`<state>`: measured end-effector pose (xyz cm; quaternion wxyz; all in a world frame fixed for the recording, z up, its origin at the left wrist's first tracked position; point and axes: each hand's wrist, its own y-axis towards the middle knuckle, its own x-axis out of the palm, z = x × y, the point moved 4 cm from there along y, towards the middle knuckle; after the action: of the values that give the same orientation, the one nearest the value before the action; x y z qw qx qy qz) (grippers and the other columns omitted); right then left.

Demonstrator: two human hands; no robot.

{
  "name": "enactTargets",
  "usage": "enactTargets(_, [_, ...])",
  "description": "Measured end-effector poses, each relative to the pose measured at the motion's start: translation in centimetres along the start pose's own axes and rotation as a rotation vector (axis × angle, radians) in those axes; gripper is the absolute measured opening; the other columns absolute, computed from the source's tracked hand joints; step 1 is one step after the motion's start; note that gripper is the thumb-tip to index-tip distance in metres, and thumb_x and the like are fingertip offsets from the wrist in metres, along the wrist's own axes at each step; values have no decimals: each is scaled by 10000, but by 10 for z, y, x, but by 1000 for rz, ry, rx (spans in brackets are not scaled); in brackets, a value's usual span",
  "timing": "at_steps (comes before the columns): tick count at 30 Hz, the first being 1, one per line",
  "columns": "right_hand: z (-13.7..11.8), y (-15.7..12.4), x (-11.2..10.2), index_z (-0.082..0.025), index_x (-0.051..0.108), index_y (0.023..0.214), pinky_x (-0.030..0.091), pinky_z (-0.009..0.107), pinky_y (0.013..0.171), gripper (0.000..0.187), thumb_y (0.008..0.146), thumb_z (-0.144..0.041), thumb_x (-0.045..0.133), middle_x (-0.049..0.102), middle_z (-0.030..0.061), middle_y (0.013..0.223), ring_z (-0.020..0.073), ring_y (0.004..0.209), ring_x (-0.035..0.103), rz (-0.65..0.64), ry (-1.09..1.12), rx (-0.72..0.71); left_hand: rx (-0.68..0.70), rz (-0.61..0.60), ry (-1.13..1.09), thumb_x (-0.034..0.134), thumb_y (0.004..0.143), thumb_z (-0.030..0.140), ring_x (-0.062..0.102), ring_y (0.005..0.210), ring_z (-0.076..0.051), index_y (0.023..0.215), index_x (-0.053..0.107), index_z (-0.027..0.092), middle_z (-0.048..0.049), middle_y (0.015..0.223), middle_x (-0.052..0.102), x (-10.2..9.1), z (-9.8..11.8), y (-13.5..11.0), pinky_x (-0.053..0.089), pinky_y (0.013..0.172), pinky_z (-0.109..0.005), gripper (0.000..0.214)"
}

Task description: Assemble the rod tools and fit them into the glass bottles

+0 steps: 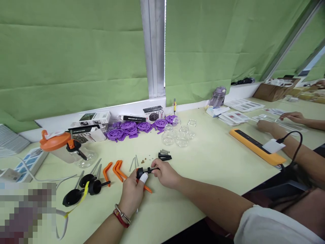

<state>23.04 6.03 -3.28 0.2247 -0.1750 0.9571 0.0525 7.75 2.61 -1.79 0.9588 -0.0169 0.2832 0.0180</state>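
Note:
A black plastic part with a round cap and thin shaft (140,173) is held low over the table between my hands. My left hand (132,191), with a white wrap on its thumb, grips the round end. The fingers of my right hand (165,173) pinch the thin end. An orange lever (148,189) sticks out below my left hand. Other orange levers (118,170) lie beyond it, near thin metal rods (131,164) and tiny brass-coloured bits (143,160). Springs (165,151) and black clip-like pieces (165,157) lie past my right hand.
Black round parts with stems (72,197) and an orange-lidded container (58,145) stand left. Purple wheel-like pieces (128,127), boxes (91,134) and glass jars (181,137) line the back. An orange power strip (256,147) and another person's arms (291,149) are right.

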Motion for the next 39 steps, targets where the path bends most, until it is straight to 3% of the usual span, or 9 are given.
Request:
enactTargets(13, [-1,0,-2,-214,488,1008,373,237,583,205,822,-127,480,564,-20,701,122,625,505,8,5,17,-20,5,-9,486,785,512,479,418,-157,1015,595,158,38,500,513,-1,2,0,361,437,-257,436])
enactTargets(25, [-1,0,-1,-210,492,945,373,238,576,144,820,-143,466,566,-12,700,126,623,499,17,-2,9,-16,3,7,477,798,497,440,402,-136,977,587,161,63,471,440,0,1,0,332,427,-237,396])
enactTargets(39, [-1,0,-2,-206,518,955,368,228,561,153,817,-155,474,564,-16,691,118,604,479,30,-12,10,-20,-3,7,479,804,505,434,409,-137,1001,581,178,60,487,460,0,0,0,343,439,-240,395])
